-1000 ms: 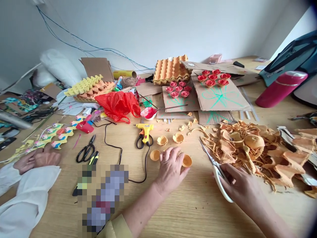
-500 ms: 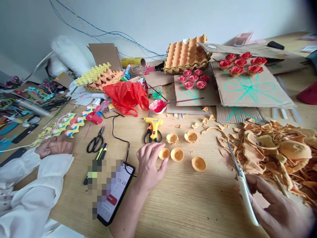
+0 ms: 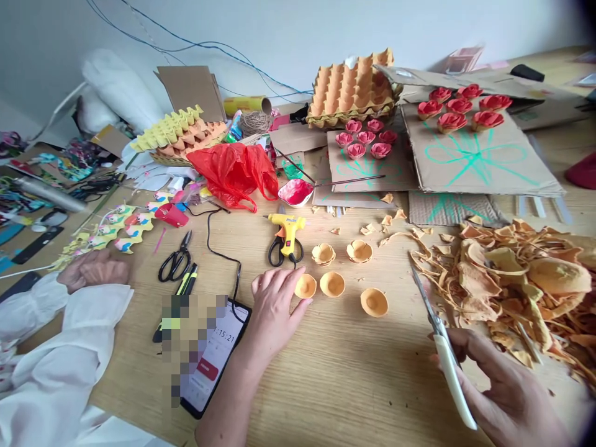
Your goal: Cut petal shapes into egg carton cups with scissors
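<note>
My left hand (image 3: 277, 307) rests on the table with its thumb and index finger around the rim of a small orange egg-carton cup (image 3: 306, 286). Beside it sit another plain cup (image 3: 332, 284) and a third one (image 3: 374, 302) farther right. Just behind are two petal-edged, layered cups, one on the left (image 3: 323, 254) and one on the right (image 3: 359, 251). My right hand (image 3: 503, 385) grips white-handled scissors (image 3: 447, 360), blades pointing away from me. Nothing is between the blades. Part of the right hand's grip is hidden behind the handle.
A heap of carton scraps (image 3: 507, 279) lies at right. Behind the cups are a yellow glue gun (image 3: 287, 231), a bowl of red paint (image 3: 296, 194) and red carton roses (image 3: 456, 105) on cardboard. Black scissors (image 3: 176, 259), a phone (image 3: 216, 360) and another person's hands (image 3: 95, 270) are at left.
The scissors and my right hand have shifted slightly left. My left hand stays at the small cup, with only a slight shift. The whole view has moved a little.
</note>
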Available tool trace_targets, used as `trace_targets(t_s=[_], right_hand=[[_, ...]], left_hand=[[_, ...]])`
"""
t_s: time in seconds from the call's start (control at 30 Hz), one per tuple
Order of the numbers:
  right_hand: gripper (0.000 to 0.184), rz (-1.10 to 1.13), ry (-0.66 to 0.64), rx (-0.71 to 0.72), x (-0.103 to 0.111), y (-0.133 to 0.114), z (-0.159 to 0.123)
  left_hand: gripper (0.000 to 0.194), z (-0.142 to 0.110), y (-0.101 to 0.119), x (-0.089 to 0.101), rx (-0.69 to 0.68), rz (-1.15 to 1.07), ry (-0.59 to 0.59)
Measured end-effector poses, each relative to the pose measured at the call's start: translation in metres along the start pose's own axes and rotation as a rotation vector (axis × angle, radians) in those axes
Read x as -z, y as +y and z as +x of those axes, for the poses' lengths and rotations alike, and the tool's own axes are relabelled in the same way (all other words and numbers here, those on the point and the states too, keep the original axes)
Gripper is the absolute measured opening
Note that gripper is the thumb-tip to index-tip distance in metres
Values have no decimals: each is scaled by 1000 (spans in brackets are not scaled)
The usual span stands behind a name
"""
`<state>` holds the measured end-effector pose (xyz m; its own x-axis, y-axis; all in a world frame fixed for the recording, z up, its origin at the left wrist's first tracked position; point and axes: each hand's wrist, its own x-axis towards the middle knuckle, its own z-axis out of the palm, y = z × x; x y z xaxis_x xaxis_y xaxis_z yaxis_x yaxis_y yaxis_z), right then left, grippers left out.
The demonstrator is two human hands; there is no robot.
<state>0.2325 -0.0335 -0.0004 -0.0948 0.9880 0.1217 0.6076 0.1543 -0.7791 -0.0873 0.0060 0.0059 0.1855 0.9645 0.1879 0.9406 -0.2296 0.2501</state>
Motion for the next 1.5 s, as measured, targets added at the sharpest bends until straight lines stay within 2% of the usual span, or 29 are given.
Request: trace_targets(t_s=[0.13, 0.27, 0.33, 0.47, 0.57, 0.7, 0.8, 0.93, 1.07, 1.27, 1.4, 1.47, 1.5], right_hand=[[18, 19, -33, -14, -5, 1, 0], [22, -51, 24, 23, -2, 0, 0], [23, -92, 43, 4, 0, -5, -1], [23, -190, 73, -58, -2, -16, -12], [21, -247, 126, -50, -12, -17, -23], [17, -308, 149, 55, -24, -4, -36], [16, -332, 172, 121, -28, 7, -39], [17, -328, 205, 63, -26, 12, -36], [19, -281, 237, -19, -25, 9, -34], [22, -233, 204, -51, -25, 5, -31], [21, -88, 164, -42, -20, 0, -34], [21, 55, 68, -105, -17, -4, -41], [23, 167, -35, -159, -16, -6, -45]], left_hand=[[39, -3, 5, 7, 53, -96, 1], [42, -7, 23, 10, 75, -230, -19], [43, -10, 33, 6, 67, -263, -19], [47, -15, 44, -8, 11, -269, -97], [53, -19, 47, -16, -27, -280, -111], [63, -26, 45, -17, -27, -329, -71], [61, -31, 42, -16, -13, -375, -45], [54, -35, 39, -21, -41, -433, -43], [56, -36, 41, -28, -39, -460, -26], [56, -36, 43, -36, -34, -462, 9], [42, -41, 49, -26, -5, -517, 91], [28, -44, 61, -16, -4, -600, 133], [24, -44, 69, -11, -4, -691, 116]])
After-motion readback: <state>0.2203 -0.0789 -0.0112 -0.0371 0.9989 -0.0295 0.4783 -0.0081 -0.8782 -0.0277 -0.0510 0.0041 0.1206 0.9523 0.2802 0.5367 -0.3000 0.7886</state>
